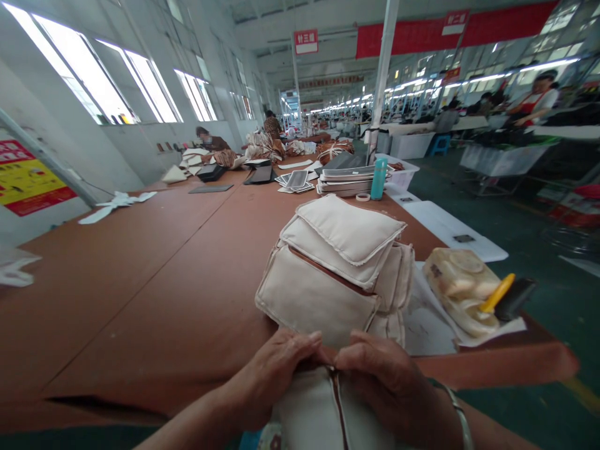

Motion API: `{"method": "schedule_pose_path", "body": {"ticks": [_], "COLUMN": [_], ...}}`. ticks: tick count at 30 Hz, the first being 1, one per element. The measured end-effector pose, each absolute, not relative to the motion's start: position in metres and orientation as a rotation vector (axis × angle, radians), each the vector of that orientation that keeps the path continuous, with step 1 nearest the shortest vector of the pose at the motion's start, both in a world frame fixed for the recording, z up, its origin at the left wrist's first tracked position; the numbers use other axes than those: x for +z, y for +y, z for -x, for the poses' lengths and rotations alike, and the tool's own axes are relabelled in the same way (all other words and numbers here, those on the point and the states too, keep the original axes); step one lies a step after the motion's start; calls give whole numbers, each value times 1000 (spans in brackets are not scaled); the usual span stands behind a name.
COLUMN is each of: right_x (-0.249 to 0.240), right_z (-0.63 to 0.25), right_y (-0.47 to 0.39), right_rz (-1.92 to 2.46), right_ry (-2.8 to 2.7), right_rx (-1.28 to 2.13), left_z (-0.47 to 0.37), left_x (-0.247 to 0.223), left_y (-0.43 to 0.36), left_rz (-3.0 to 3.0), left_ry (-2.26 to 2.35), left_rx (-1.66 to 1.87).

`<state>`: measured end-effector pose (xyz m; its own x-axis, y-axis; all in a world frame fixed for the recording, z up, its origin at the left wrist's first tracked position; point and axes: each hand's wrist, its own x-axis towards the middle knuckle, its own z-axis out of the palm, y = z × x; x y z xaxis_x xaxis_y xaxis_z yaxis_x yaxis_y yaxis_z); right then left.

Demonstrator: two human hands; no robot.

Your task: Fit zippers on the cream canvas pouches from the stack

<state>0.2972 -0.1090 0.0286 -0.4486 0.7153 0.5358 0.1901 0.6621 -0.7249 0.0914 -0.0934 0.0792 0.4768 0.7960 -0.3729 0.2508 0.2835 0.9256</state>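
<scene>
**Open table to the left, clutter ahead and to the right**

Directly ahead, passage is blocked by the stack of cream fabric pouches [335, 269]. To the right, room is taken up by a plastic tub [462, 290] with a yellow-handled tool [497, 292] and papers [452, 231]. A broad stretch of brown table [140, 269] is left open on the left; white scraps [117, 203] are seen far off.

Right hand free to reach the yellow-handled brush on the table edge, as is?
Probably not at once: the right hand is pinching the cream fabric piece together with the left hand. Once it lets go, nothing stands between it and the brush.
</scene>
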Motion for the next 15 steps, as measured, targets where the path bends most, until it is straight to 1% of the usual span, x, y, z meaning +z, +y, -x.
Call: {"method": "schedule_pose_path", "body": {"ticks": [5,8,10,13,15], "right_x": [23,17,17,28,39], "right_z": [-300,-303,-307,-312,-315], "right_y": [-105,-109,-112,-112,-106], "right_rz": [683,648,671,778,841], "right_ry": [-2171,-2209,-2120,-1842,-1715], "right_rx": [488,448,629,1166,1443], "left_z": [-96,-94,-94,-95,-97], "left_x": [82,81,81,85,89], "left_y": [-90,-88,-89,-91,-91], "left_rz": [-1016,-1117,-1302,-1554,-1637], "left_ry": [915,870,886,896,887], "left_rx": [303,294,315,358,358]}}
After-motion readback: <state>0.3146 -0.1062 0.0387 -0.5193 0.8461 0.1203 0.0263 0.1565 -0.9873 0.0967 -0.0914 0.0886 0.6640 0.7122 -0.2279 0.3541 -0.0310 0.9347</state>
